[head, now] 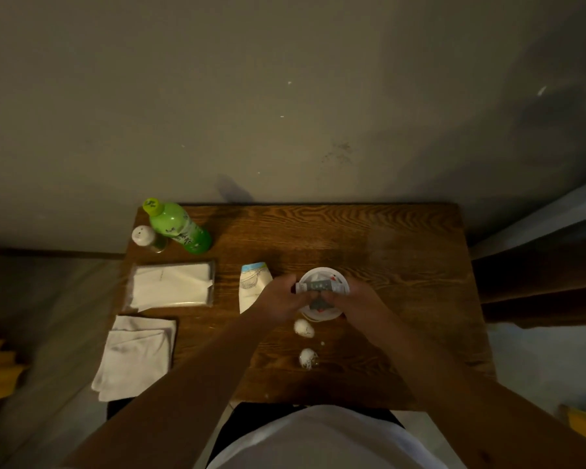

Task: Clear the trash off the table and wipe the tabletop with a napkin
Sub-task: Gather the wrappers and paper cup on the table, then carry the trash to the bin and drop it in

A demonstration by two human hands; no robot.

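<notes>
A white round plastic cup stands near the middle of the brown wooden table. Over its mouth both hands hold a small grey wrapper. My left hand grips the wrapper's left end, my right hand its right end. A white paper packet with a blue top lies just left of my left hand. Two crumpled white paper balls lie on the table below the cup. A folded white napkin hangs over the table's left front edge.
A plastic pack of white napkins lies at the left. Behind it stand a green bottle and a small white shaker at the back left corner. A wall runs along the table's far edge.
</notes>
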